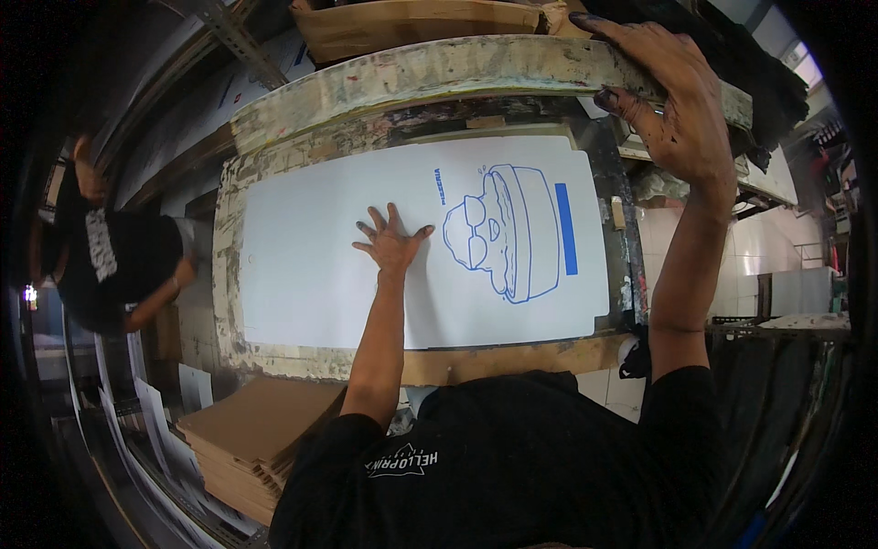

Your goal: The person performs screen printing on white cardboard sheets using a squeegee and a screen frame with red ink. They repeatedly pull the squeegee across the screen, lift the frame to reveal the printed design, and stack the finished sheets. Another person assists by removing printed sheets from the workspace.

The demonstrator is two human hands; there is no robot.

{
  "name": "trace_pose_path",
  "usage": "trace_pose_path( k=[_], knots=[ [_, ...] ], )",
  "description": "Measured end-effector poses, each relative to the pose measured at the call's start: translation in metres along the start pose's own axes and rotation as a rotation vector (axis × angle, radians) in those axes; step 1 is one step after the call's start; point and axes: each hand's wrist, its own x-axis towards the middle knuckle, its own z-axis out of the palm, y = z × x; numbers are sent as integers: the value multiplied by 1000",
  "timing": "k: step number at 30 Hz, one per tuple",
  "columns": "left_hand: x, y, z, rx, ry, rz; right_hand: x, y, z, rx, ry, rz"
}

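Observation:
A large white sheet (302, 265) lies flat on a worn, paint-stained work table (230, 302). Printed in blue on its right half are a line drawing (526, 229) of a bowl-like shape with sunglasses, a solid bar and small lettering. My left hand (391, 245) rests palm down near the sheet's middle, fingers spread, just left of the drawing. Along the far side of the table runs a thick, stained wooden frame (421, 80), raised above the sheet. My right hand (677, 110) grips its right end, thumb beneath and fingers over the top. Dark stains mark its fingertips.
Brown cardboard sheets (261, 421) are stacked at the near left, beside a rack holding white sheets (160, 416). Another person in a black shirt (123, 261) is at the far left. An open cardboard box (412, 27) sits behind the frame, with dark cloth (764, 82) at the far right.

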Motion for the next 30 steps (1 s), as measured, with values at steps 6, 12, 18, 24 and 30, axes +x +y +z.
trace_pose_path(
  k=[6, 12, 18, 24, 30],
  knots=[
    [21, 26, 4, 65, 9, -1, 12, -17, -5, 61, 40, 103],
    [19, 35, 6, 101, -6, 42, 4, -17, 3, 14, -8, 115],
    [23, 38, 18, 79, -9, 106, -11, -26, 9, 86, 7, 65],
    [46, 10, 37, 172, 656, 615, -47, -54, 3, 22, -27, 97],
    [-20, -86, 7, -476, 729, 555, -109, -110, 15, 137, -367, 303]
  ],
)
